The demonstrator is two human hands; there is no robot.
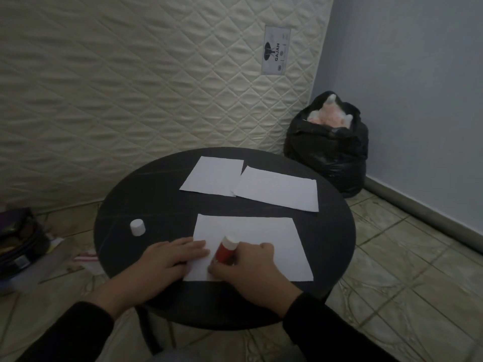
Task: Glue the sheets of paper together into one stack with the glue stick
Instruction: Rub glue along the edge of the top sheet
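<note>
Three white paper sheets lie on a round black table (146, 194). The near sheet (264, 236) is under both hands. My right hand (251, 270) grips a red glue stick (226, 250) with a white end, tilted, its lower tip down on the sheet's near left part. My left hand (167, 259) lies flat with straight fingers pressing the sheet's left edge. Two more sheets sit at the far side: a left sheet (213, 176) and a right sheet (277, 188), their edges touching. The white glue cap (137, 227) stands alone on the table left of the near sheet.
A quilted mattress (130, 87) leans upright behind the table. A filled black rubbish bag (329, 152) stands on the tiled floor at the right, by a blue wall. Bags and clutter (21, 239) lie on the floor at the left.
</note>
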